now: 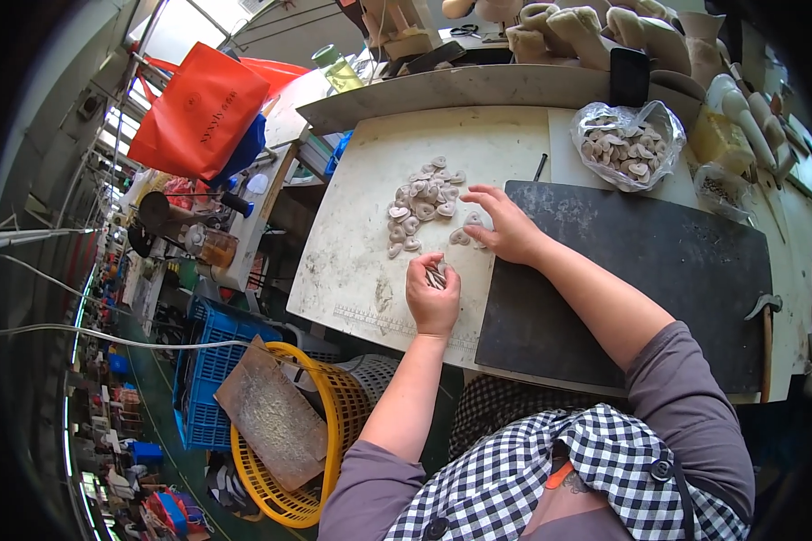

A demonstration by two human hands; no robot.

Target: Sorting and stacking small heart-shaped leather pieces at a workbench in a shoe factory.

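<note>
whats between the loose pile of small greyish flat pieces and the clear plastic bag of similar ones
A thin, dark, metal-looking rod lies on the pale worktop between the loose pile and the clear plastic bag, in the head view.

Holds left grip [433, 304] curled inward, right grip [512, 233] open with fingers [490, 202] spread; stretches left forearm [406, 392] forward, slants right forearm [603, 298] leftward.

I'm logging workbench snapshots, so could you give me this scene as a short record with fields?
Left hand: holding several small pieces
Right hand: at a few loose pieces; contact unclear
Pile: similar pale pieces on the white board
Plastic bag: open, holding more pieces
Black mat: under the right forearm
Hammer: at the mat's right edge
</note>
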